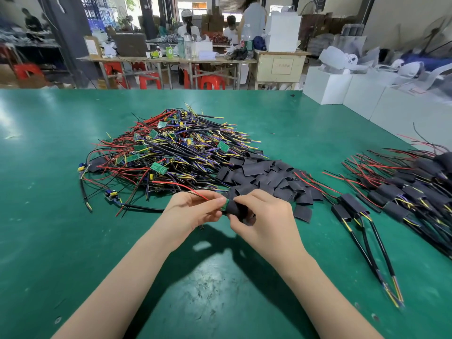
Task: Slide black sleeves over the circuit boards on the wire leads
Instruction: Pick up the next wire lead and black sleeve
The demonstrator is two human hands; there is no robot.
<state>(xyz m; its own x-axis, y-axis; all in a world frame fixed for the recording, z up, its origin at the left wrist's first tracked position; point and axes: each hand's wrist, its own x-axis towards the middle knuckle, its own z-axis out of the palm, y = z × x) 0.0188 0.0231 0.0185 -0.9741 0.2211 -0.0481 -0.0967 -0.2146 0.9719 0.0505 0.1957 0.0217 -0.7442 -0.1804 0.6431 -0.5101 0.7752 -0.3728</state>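
Observation:
My left hand [193, 211] pinches a small green circuit board [225, 206] and its red and black leads just above the green table. My right hand [264, 216] grips a black sleeve [241, 212] whose open end sits over the board's right part; only a green edge of the board shows. Behind my hands lies a big heap of unsleeved boards with wire leads [168, 152]. A pile of loose black sleeves [266, 177] lies right of that heap. Sleeved boards with leads [406, 192] are laid out at the right.
The green table [61, 228] stretches wide around my arms. Two sleeved leads [352, 209] lie nearest my right hand. White boxes [347, 89] line the far right edge. People work at benches with red stools far behind.

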